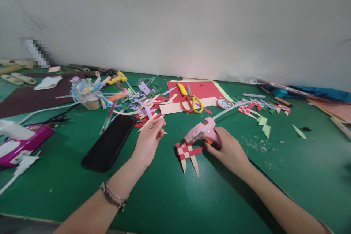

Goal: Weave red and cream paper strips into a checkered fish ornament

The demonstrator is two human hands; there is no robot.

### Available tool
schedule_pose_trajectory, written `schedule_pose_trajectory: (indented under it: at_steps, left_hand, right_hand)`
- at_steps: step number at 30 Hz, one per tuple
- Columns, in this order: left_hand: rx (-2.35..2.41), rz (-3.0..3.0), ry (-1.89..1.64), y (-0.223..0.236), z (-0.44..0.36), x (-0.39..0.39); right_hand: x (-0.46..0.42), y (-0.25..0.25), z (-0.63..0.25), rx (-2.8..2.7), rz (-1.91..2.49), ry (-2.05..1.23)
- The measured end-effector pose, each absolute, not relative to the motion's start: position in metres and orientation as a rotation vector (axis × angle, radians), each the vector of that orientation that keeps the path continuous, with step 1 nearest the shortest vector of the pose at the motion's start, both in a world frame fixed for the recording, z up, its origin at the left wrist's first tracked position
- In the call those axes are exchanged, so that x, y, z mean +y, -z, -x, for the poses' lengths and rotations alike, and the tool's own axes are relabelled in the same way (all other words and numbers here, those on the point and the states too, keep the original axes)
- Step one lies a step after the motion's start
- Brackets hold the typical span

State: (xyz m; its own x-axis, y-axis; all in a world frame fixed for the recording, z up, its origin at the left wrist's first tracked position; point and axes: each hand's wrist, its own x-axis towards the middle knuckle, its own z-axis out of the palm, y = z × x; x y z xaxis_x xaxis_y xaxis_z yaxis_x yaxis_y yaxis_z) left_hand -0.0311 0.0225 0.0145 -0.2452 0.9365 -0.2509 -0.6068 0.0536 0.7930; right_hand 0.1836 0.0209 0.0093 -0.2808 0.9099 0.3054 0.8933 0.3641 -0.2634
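Note:
My right hand (230, 150) is wrapped around the handle of a pink hot glue gun (201, 131), a clear glue stick (230, 109) jutting from its back. The gun's nozzle points down-left at the upper left edge of a red and cream woven paper piece (185, 150); I cannot tell whether they touch. Two cream strips and one red strip stick out from the weave, which lies on the green table. To the left, my left hand (149, 139) is raised with its fingers curled and thumb pressed to the fingertips. Whatever they pinch, if anything, is too small to make out.
A black phone (109, 144) lies left of my left hand. Scissors (189, 103) rest on red paper (205, 89) beside loose paper strips (145, 104). Far left sits a magenta power strip (35, 140). More woven pieces (251, 108) lie to the right.

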Motion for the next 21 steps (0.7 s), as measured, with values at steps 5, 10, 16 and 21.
schedule_pose_trajectory:
  at_steps: [5, 10, 16, 21]
  left_hand:
    - [1.189, -0.816, -1.433, -0.013, 0.03, 0.018]
    - [1.342, -1.38, -1.241, -0.008, 0.037, 0.011]
    - [1.414, -1.687, -1.066, -0.005, 0.045, 0.008]
    - [1.41, -1.925, -0.971, -0.005, 0.045, 0.007]
  right_hand:
    - [0.022, -0.01, -0.183, -2.203, 1.592, -0.074]
    - [0.023, -0.009, -0.183, -2.171, 1.609, -0.118]
    - [0.023, -0.008, -0.183, -2.201, 1.652, -0.131]
    - [0.022, -0.005, -0.183, -2.232, 1.65, -0.07]
